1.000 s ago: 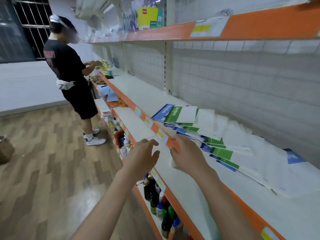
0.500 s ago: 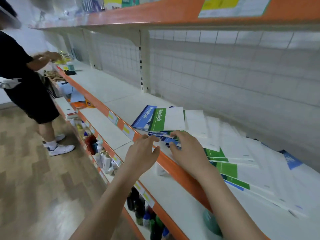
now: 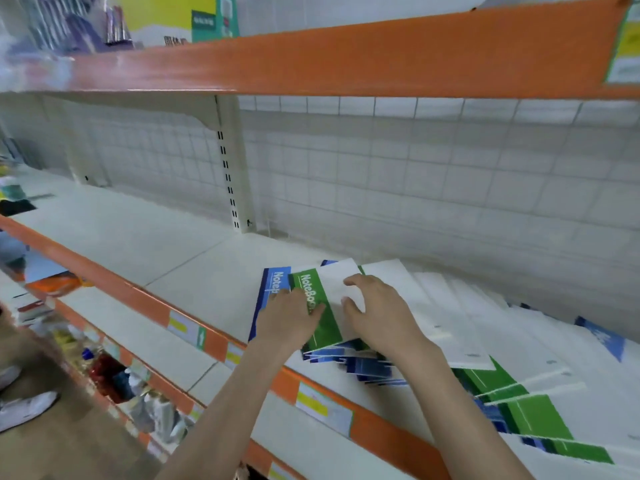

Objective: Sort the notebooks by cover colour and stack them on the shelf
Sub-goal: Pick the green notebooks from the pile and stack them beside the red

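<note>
- A green notebook (image 3: pixel 320 308), white on its right half with "NoteBook" lettered along its green band, is lying flat atop the left end of the spread.
- A blue notebook (image 3: pixel 272 292) is lying just beneath it, showing at its left.
- Further notebooks (image 3: pixel 512 386), green, blue and white, are fanning rightward along the shelf (image 3: pixel 166 258), apparently overlapping.

Above you runs an upper shelf (image 3: pixel 346 53) with an orange front edge, and on it stand a yellow and green box (image 3: pixel 180 19) and some purple packets (image 3: pixel 79 29), blurred. Behind is a white wire grid back panel (image 3: pixel 415 174) with a slotted upright post (image 3: pixel 230 168). Down to your left, lower shelves (image 3: pixel 166 344) carry bottles (image 3: pixel 114 375). A white shoe (image 3: pixel 24 410) rests on the wooden floor (image 3: pixel 69 445).
</note>
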